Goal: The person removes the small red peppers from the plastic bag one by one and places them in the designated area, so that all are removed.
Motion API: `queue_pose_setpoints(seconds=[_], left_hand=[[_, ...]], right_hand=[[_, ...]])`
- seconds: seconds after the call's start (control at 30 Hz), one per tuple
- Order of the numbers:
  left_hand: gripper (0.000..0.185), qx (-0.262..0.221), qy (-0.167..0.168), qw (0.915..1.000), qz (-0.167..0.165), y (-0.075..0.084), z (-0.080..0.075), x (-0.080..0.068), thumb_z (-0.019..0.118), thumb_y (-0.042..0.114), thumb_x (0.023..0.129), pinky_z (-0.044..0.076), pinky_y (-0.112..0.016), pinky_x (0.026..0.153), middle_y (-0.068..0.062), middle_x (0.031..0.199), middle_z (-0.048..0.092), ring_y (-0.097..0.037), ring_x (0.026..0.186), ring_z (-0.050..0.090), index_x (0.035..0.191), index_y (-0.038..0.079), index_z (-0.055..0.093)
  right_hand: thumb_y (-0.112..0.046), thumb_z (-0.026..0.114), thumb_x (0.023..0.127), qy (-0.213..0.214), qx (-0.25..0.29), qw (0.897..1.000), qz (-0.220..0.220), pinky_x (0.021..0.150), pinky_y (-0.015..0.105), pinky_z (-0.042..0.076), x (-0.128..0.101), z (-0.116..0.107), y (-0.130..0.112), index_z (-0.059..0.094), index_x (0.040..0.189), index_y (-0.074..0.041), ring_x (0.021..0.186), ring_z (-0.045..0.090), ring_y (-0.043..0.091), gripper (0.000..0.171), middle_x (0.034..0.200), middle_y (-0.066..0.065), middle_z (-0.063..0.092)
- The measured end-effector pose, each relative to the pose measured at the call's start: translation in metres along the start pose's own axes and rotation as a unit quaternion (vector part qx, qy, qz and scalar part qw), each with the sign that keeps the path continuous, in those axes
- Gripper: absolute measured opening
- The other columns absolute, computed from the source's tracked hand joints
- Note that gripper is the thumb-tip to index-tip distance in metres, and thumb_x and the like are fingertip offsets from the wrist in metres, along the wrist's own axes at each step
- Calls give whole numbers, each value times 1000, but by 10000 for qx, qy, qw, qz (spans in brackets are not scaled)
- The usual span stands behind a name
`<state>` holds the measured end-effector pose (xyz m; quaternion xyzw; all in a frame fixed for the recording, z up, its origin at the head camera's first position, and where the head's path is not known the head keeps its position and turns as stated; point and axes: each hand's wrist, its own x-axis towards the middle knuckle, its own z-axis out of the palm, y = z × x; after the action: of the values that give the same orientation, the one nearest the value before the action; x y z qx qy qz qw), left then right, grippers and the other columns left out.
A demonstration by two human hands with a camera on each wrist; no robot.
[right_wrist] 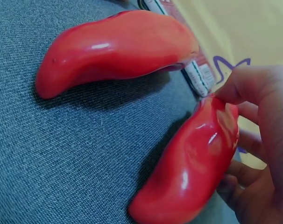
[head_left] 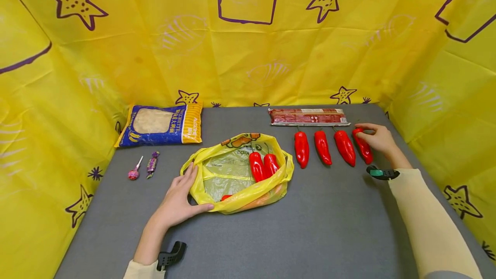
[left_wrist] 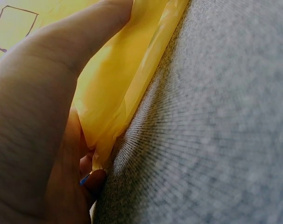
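On the grey tabletop [head_left: 310, 236] the right hand [head_left: 377, 137] has its fingers [right_wrist: 253, 88] curled around the stem end of the outermost red pepper [head_left: 363, 145] — the last in a row of four lying side by side just below a long red packet [head_left: 308, 116]. Its neighbour, the third pepper [head_left: 344, 147], lies close beside it without touching. The left hand [head_left: 180, 199] grips the near left rim of a yellow plastic bag [head_left: 236, 171], thumb along the edge and fingers over the plastic, holding the mouth open. Inside the bag two more red peppers [head_left: 262, 165] lie together, with something orange showing through the plastic near the front. Further left sit a lollipop [head_left: 134, 171] and a wrapped candy [head_left: 152, 164], and behind them a blue-and-yellow bag of grain [head_left: 160, 125] against the yellow backdrop.
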<state>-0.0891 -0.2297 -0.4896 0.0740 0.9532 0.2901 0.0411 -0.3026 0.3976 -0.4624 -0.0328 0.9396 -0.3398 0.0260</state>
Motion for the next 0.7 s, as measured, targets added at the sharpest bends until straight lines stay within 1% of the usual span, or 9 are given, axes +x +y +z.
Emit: queue_pose_setpoints(seconds=[0.13,0.2,0.47,0.6,0.7], left_hand=[[130,10,10,10000,-8,0,0,-1,83,72,77,36,-70,114,-11,179,11,-40,147,31,172,12,15],[130,-13,6,10000,-10,0,0,-1,83,72,78,35,-70,114,-12,179,11,-40,147,31,172,12,15],[129,-33,-5,10000,-29,0,-1,-1,82,72,78,35,-71,113,-12,179,11,-40,148,31,172,12,15],[129,-16,31,10000,3,1,-1,-1,83,71,79,36,-72,112,-13,179,11,-42,147,31,171,11,16],[129,-4,8,10000,-9,2,-2,-1,82,72,78,36,-72,113,-12,179,11,-42,147,31,171,11,16]], right_hand=[[-30,59,108,66,90,9999,15,93,43,44,1,2,3,59,146,3,126,53,50,50,144,36,57],[-32,58,108,43,130,9999,55,96,46,44,0,3,3,57,147,2,129,52,50,52,145,36,56],[-36,57,108,81,240,9996,84,99,45,45,0,5,6,54,151,2,132,52,51,57,145,35,56],[-38,57,108,110,232,9996,117,106,56,45,-2,4,6,52,152,1,133,52,52,59,146,35,55],[-37,58,108,135,240,9996,77,110,65,42,-4,2,6,52,152,2,134,51,55,59,146,36,54]])
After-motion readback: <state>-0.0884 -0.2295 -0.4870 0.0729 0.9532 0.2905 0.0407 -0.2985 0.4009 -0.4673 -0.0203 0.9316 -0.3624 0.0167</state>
